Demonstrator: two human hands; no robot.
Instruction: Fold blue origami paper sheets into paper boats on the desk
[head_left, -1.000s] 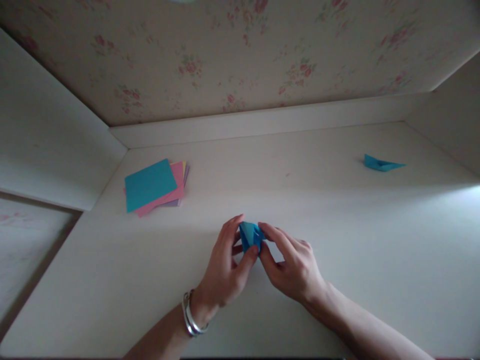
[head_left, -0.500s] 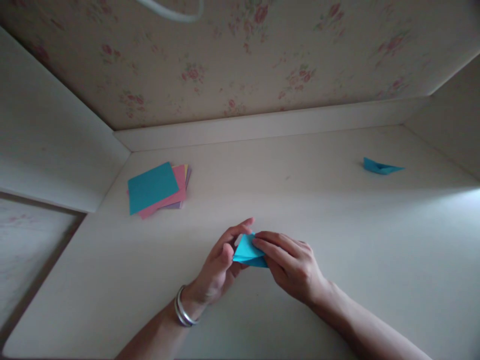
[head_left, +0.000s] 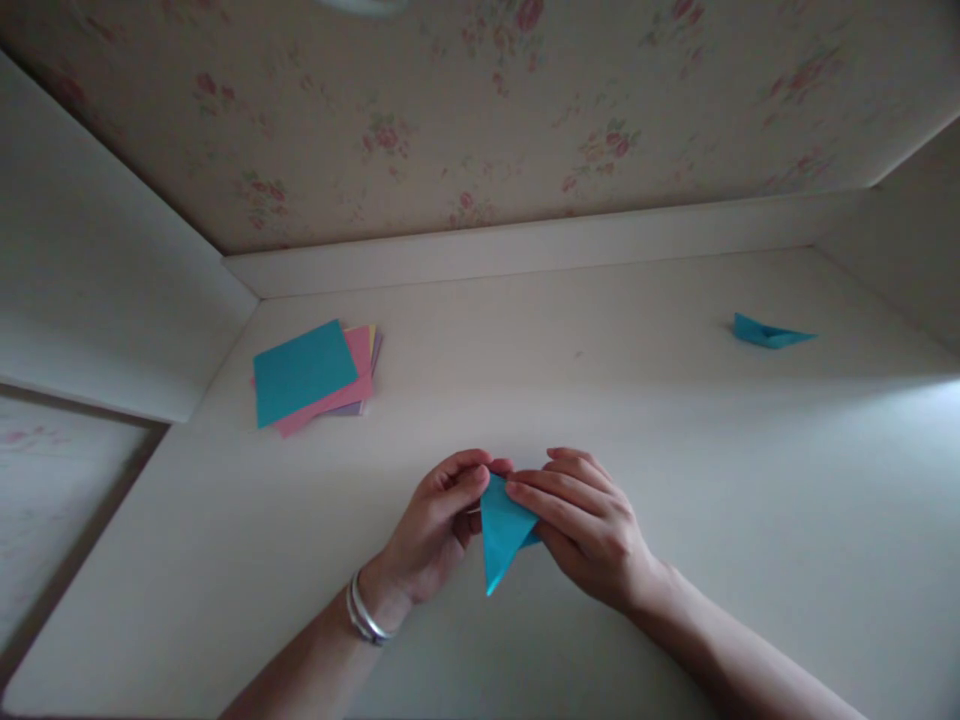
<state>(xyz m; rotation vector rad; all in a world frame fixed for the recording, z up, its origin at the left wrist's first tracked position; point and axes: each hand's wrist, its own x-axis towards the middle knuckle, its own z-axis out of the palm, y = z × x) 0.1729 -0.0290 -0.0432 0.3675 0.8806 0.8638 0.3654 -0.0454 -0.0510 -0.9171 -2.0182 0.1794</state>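
A folded piece of bright blue paper [head_left: 504, 520] is held between both hands above the white tabletop. One pointed corner of it hangs down toward me. My left hand [head_left: 439, 520], with silver bangles at the wrist, pinches the paper's upper left edge between thumb and fingers. From the other side, my right hand [head_left: 589, 520] grips the paper, its fingers lying over the top and its thumb hidden beneath. A small bluish fold shows under my right fingers.
A folded blue paper boat [head_left: 772, 332] rests at the far right of the white tabletop [head_left: 637, 380]. At the left lies a stack of coloured paper sheets [head_left: 304, 375], blue on top with pink, yellow and purple below. Behind stands a floral wall [head_left: 450, 130].
The paper has turned, so its point now hangs downward instead of facing left. My left thumb and fingers have closed on its upper edge. My right hand has stayed nearly in place.
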